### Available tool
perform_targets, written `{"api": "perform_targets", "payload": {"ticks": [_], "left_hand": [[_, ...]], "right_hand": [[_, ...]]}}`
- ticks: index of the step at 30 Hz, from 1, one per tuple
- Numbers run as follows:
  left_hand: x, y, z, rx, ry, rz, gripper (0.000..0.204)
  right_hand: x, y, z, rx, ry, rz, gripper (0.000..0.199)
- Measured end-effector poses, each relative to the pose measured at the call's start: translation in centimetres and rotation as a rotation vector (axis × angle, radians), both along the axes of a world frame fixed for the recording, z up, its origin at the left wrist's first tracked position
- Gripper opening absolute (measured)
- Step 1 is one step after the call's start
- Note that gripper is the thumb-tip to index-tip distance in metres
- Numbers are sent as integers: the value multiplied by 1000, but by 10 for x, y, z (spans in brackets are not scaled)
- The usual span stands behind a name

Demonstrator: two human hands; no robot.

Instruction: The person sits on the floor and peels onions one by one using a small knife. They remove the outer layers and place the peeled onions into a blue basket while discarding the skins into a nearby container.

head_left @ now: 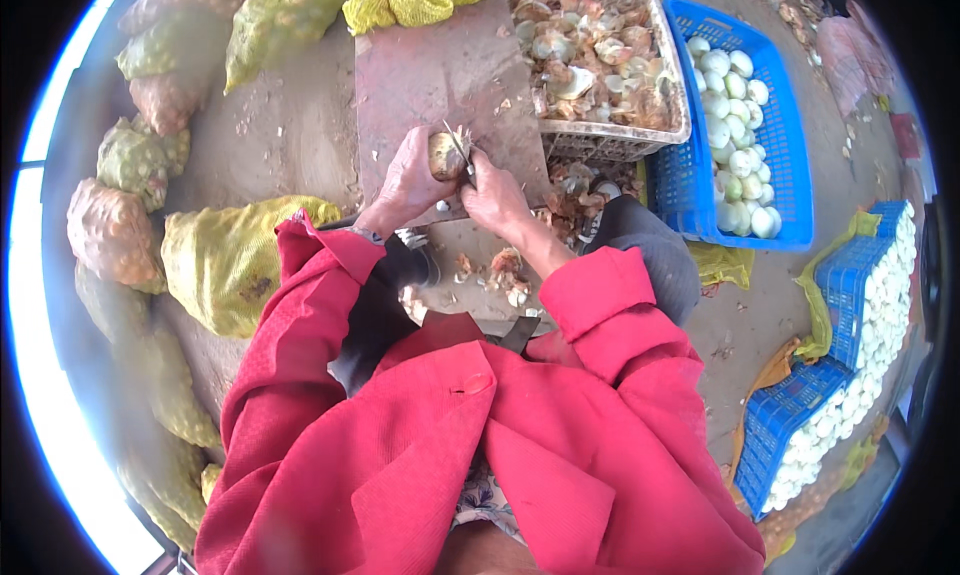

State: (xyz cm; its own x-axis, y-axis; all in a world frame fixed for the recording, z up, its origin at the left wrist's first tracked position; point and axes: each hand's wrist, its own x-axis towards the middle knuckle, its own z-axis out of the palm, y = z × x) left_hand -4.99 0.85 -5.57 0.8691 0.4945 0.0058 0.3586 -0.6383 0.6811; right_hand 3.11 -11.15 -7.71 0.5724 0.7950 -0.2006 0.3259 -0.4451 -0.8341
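Observation:
Over the near part of a brown board (440,70), my left hand (408,180) grips an onion (446,157) that still wears some brownish skin. My right hand (495,193) is closed round a knife (458,143), whose blade lies against the right side of the onion. The knife's handle is mostly hidden in my fingers. A small white piece (442,206) rests on the board's near edge, beside my left hand.
Beyond my right hand stands a whitish crate (682,95) heaped with onion skins. Next to it, a blue basket (790,145) holds peeled white onions. More blue crates (800,400) of onions line the right. Yellow mesh sacks (225,265) lie on the left; loose skins (505,270) litter the floor.

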Motion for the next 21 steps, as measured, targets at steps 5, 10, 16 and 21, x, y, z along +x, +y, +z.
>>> {"api": "perform_targets", "payload": {"ticks": [5,10,16,21], "left_hand": [[14,-5,37,-756,-402,-88,62],[46,-15,66,-919,-498,-171,70],[50,-30,48,-865,-476,-111,74],[46,-25,54,-937,-461,-215,83]], "right_hand": [[35,-12,16,247,524,-422,43],[76,-44,35,411,773,-395,24],[55,-47,76,459,1106,-188,32],[59,-41,89,572,673,-128,42]]}}
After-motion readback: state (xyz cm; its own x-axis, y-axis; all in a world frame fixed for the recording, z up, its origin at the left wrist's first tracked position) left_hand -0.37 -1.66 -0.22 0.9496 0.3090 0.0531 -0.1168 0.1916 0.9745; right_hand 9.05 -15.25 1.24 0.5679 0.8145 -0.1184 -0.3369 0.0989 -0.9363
